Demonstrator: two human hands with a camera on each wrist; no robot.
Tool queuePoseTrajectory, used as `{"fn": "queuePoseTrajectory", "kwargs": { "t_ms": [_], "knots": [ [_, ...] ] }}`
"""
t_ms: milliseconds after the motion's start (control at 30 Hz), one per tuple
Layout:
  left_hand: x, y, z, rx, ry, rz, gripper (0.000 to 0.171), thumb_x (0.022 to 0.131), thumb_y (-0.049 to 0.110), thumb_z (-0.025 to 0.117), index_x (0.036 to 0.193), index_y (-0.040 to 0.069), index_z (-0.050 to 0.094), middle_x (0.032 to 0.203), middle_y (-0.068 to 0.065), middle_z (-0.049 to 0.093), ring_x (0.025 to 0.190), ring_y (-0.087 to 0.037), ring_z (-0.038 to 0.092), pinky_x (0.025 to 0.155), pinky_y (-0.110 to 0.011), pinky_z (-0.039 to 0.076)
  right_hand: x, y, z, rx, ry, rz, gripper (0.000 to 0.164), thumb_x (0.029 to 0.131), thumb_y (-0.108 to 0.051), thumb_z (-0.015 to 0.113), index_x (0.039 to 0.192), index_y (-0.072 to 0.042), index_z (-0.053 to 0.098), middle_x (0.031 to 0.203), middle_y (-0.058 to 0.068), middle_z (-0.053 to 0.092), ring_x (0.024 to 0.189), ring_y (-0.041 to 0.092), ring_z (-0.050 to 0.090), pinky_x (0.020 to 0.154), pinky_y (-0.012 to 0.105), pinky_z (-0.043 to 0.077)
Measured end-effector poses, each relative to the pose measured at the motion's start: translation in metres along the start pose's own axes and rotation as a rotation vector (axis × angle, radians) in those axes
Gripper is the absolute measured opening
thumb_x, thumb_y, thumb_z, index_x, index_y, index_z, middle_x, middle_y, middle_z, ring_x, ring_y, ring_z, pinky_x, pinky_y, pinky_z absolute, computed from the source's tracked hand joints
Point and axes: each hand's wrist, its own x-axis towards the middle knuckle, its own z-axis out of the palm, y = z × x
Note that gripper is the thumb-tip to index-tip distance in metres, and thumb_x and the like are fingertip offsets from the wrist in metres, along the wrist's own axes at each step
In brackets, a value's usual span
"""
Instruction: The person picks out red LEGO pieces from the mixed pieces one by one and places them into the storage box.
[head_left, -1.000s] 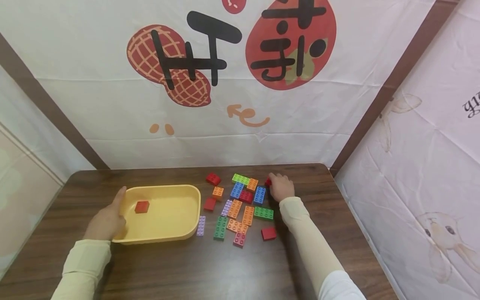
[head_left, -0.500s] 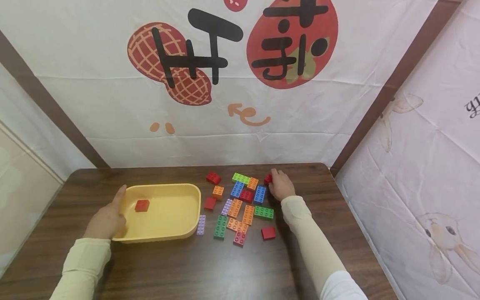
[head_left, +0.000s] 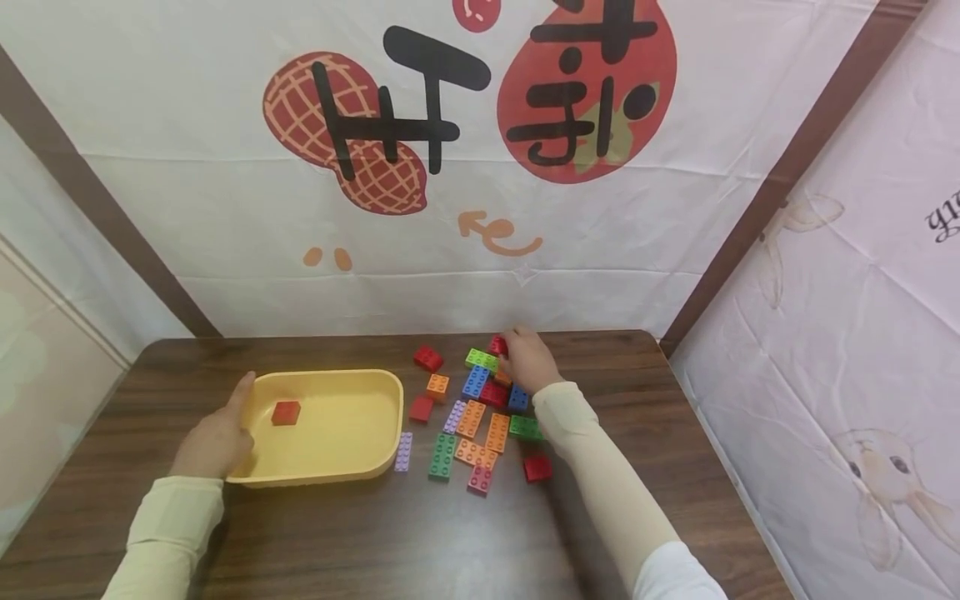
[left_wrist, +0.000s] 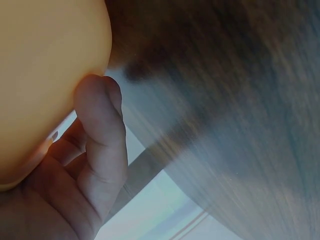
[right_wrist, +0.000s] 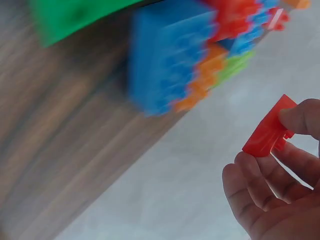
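A yellow tray [head_left: 330,477] stands on the left of the table, with one red brick [head_left: 286,413] inside. My left hand [head_left: 213,437] grips the tray's left end; in the left wrist view the thumb [left_wrist: 101,112] presses the yellow wall [left_wrist: 45,65]. At the back right, my right hand [head_left: 531,360] pinches a red toy brick [right_wrist: 267,131] between thumb and fingers. This hand is over the far side of the brick group and hides part of an orange brick [head_left: 502,379]. Close by lie a lime green brick [head_left: 481,360] and a blue brick [head_left: 518,397].
Several bricks lie between the hands, among them a dark green brick [head_left: 442,456], a purple brick [head_left: 403,452] beside the tray, and a red brick [head_left: 537,468] near the right forearm. A printed white cloth [head_left: 450,300] hangs behind the wooden table [head_left: 390,542].
My right hand has moved left with the red brick, from the right of the group to above its back edge. The left hand stays on the tray.
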Motion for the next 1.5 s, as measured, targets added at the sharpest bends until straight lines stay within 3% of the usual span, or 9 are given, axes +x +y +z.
{"fn": "queuePoseTrajectory", "kwargs": {
  "t_ms": [267, 833, 1100, 1267, 1500],
  "knots": [
    [-0.002, -0.004, -0.001, -0.003, 0.001, -0.008, 0.102, 0.080, -0.001, 0.054, 0.161, 0.013, -0.007, 0.079, -0.023, 0.061, 0.060, -0.029, 0.051, 0.054, -0.047, 0.044, 0.011, -0.053, 0.003, -0.036, -0.022, -0.164, 0.043, 0.092, -0.020, 0.073, 0.132, -0.005, 0.063, 0.118, 0.007, 0.061, 0.108, 0.021, 0.059, 0.092, 0.035, 0.050],
    [-0.004, -0.002, 0.003, -0.007, 0.036, 0.009, 0.102, 0.078, -0.001, 0.055, 0.162, 0.013, -0.001, 0.088, -0.030, 0.063, 0.063, -0.031, 0.054, 0.055, -0.050, 0.046, 0.018, -0.163, 0.020, -0.123, -0.057, -0.376, 0.044, 0.092, -0.028, 0.072, 0.132, -0.011, 0.064, 0.110, 0.000, 0.059, 0.101, 0.014, 0.057, 0.089, 0.026, 0.048],
    [-0.008, 0.000, 0.000, -0.006, 0.037, -0.017, 0.101, 0.078, -0.001, 0.056, 0.162, 0.012, 0.003, 0.090, -0.031, 0.062, 0.064, -0.032, 0.055, 0.057, -0.050, 0.046, 0.017, -0.196, 0.030, -0.146, -0.072, -0.459, 0.042, 0.092, -0.026, 0.070, 0.132, -0.011, 0.064, 0.118, 0.000, 0.062, 0.109, 0.015, 0.058, 0.095, 0.023, 0.046],
    [-0.007, -0.001, 0.001, -0.012, 0.039, -0.014, 0.102, 0.078, -0.002, 0.056, 0.163, 0.014, 0.001, 0.084, -0.025, 0.063, 0.062, -0.031, 0.053, 0.055, -0.047, 0.045, 0.018, -0.208, 0.042, -0.173, -0.096, -0.484, 0.037, 0.091, -0.027, 0.071, 0.126, -0.014, 0.066, 0.113, -0.002, 0.060, 0.102, 0.014, 0.057, 0.088, 0.024, 0.048],
    [-0.007, 0.001, -0.001, -0.011, 0.037, -0.027, 0.101, 0.078, -0.003, 0.056, 0.162, 0.012, 0.004, 0.086, -0.027, 0.063, 0.063, -0.032, 0.054, 0.057, -0.048, 0.046, 0.019, -0.220, 0.056, -0.169, -0.152, -0.490, 0.030, 0.089, -0.025, 0.073, 0.117, -0.016, 0.068, 0.101, -0.003, 0.058, 0.090, 0.012, 0.055, 0.078, 0.024, 0.048]
  ]
}}
